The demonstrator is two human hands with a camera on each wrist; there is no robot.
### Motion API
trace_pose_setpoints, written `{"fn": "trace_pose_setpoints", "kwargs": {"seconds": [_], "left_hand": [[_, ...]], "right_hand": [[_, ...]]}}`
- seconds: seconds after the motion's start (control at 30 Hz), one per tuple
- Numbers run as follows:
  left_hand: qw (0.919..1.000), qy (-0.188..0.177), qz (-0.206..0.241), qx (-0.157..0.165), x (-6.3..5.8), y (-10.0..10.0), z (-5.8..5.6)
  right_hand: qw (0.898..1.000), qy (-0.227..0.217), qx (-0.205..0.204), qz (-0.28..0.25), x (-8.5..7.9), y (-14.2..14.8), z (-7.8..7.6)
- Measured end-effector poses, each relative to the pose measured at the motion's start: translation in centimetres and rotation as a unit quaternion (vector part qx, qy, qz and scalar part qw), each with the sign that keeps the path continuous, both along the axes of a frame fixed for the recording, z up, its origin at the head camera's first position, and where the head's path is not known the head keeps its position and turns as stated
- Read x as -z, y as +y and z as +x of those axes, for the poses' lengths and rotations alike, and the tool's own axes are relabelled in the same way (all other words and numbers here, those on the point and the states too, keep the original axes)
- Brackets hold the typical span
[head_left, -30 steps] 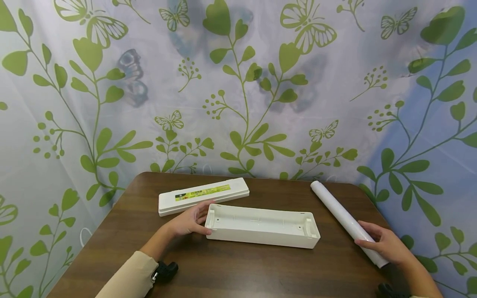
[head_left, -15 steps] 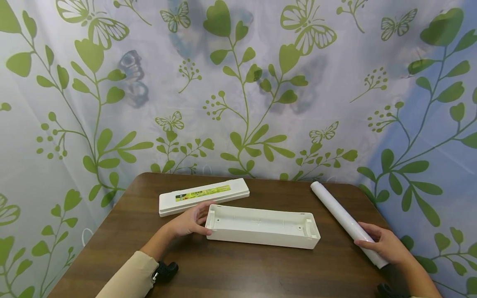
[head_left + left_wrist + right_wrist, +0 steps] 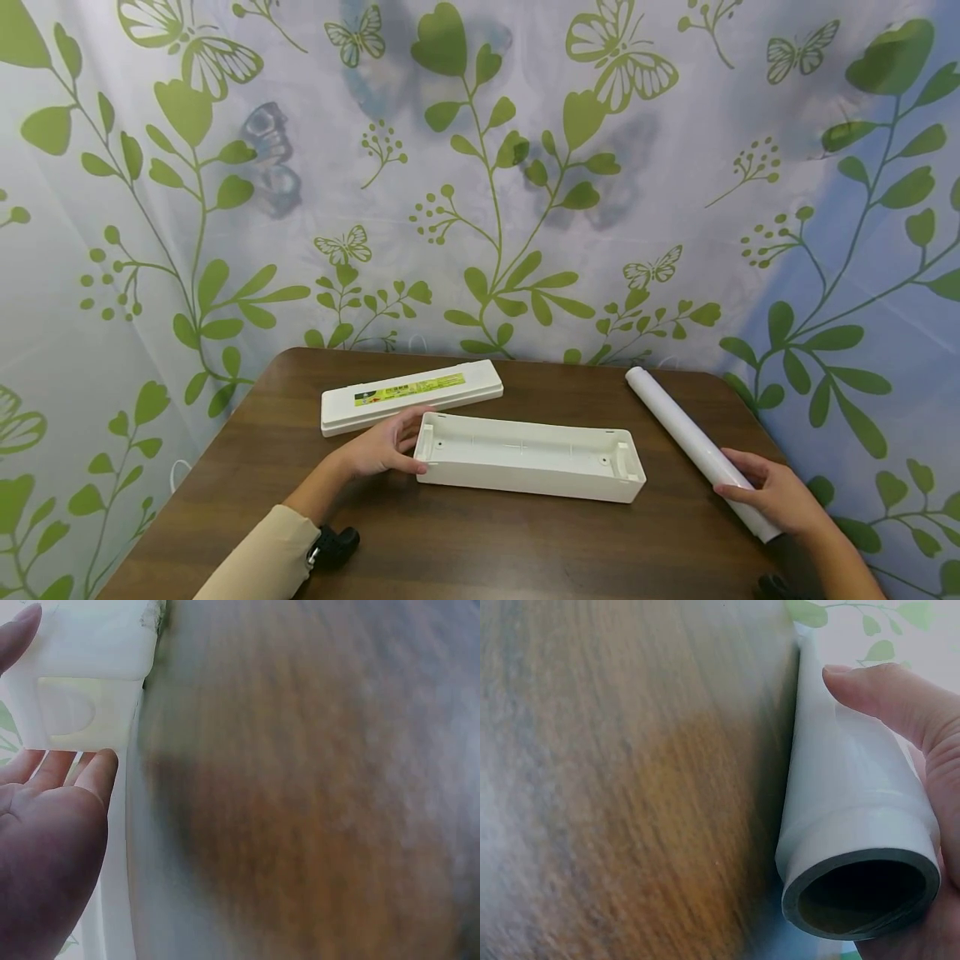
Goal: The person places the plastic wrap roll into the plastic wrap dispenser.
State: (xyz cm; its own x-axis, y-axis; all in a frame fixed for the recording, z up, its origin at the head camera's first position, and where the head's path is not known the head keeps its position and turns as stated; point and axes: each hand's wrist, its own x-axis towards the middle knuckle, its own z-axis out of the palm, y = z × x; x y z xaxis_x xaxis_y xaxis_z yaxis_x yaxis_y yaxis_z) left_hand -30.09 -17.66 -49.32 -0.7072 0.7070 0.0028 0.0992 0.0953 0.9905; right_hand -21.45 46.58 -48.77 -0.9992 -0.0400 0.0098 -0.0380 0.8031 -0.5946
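Smoothly tubular roll (image 3: 686, 436) in right fingers (image 3: 746, 461), oblong plastic box (image 3: 528, 481) in left fingers (image 3: 97, 776).

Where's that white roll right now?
In the head view, the white roll slants along the right side of the brown table, right of the open white box, with the person's right hand gripping it near its closer end.

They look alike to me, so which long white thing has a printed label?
The flat piece just beyond the left hand: a yellow-green label lies along its top. The open box and the roll show none in the head view.
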Motion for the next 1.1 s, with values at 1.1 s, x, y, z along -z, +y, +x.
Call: {"fn": "trace_pose_setpoints", "kwargs": {"seconds": [1.1], "left_hand": [[0.9999, 0.007, 0.002, 0.007, 0.11, -0.16, -0.08]], "right_hand": [[0.999, 0.044, 0.016, -0.011, 0.67, -0.88, 0.16]]}}
